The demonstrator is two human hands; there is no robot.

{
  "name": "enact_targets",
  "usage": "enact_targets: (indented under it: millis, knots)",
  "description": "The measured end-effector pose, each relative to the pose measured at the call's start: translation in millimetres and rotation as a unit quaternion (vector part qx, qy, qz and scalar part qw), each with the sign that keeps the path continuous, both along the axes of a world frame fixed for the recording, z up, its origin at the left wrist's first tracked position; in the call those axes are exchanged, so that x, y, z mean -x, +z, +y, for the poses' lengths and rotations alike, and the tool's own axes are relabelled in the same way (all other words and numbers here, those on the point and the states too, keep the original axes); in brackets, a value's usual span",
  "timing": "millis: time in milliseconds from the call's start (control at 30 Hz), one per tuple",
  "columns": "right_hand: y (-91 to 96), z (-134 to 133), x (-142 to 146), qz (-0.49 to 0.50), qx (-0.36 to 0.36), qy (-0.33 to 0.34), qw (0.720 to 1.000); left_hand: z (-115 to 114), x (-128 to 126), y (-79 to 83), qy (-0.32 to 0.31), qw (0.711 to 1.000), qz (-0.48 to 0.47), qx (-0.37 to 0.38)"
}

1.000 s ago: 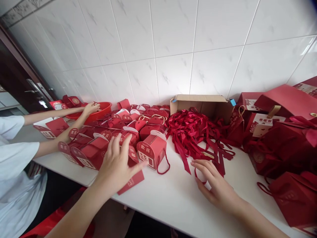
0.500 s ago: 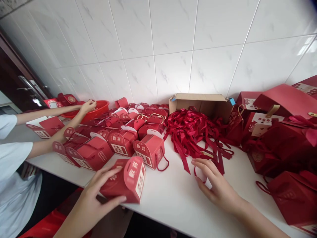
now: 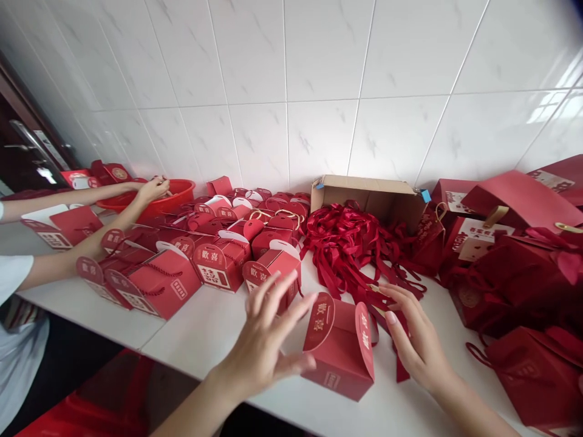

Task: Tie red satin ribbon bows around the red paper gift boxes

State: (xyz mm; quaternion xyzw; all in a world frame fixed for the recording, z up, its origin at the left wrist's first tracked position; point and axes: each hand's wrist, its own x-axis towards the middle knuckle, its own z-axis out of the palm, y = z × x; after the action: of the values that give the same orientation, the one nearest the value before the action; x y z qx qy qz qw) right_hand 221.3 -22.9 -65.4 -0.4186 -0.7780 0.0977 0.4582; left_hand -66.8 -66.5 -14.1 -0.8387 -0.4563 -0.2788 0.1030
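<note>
A small red gift box (image 3: 339,349) with rounded side flaps and pale lettering stands upright on the table in front of me. At its left side is my left hand (image 3: 268,340), fingers spread and holding nothing. My right hand (image 3: 416,346) is to the right of the box, thumb and fingers apart. Its fingertips are beside the loose end of a tangled pile of dark red ribbons (image 3: 339,243). Whether those fingers touch a ribbon is hard to make out.
Several finished-looking red boxes (image 3: 221,264) with cord handles crowd the left. A cardboard carton (image 3: 364,182) lies behind the ribbons. Larger red boxes (image 3: 537,376) line the right. Another person's hand (image 3: 155,188) is over a red basin (image 3: 182,194). The table edge (image 3: 273,406) is near me.
The gift box has moved right and been turned, and now stands between my hands. My left hand has let go of it. My right hand has shifted slightly right; the view has turned.
</note>
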Motion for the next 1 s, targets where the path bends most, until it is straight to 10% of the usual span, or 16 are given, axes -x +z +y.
enact_targets:
  millis: [367, 667, 833, 1000]
  knots:
    - [-1.1, 1, 2, 0.006, 0.010, 0.008, 1.000, 43, 34, 9.0, 0.148, 0.985, 0.094, -0.007]
    - [-5.9, 8, 5, -0.107, -0.003, -0.017, 0.994, 70, 52, 10.5, 0.137, 0.987, 0.069, -0.043]
    - [-15.5, 24, 3, -0.235, 0.061, -0.037, 0.969, 47, 23, 49.6, 0.082, 0.995, 0.021, -0.052]
    - [17.6, 44, 1, -0.268, 0.157, -0.070, 0.948, 30, -14, 98.7, -0.052, 0.997, 0.056, 0.007]
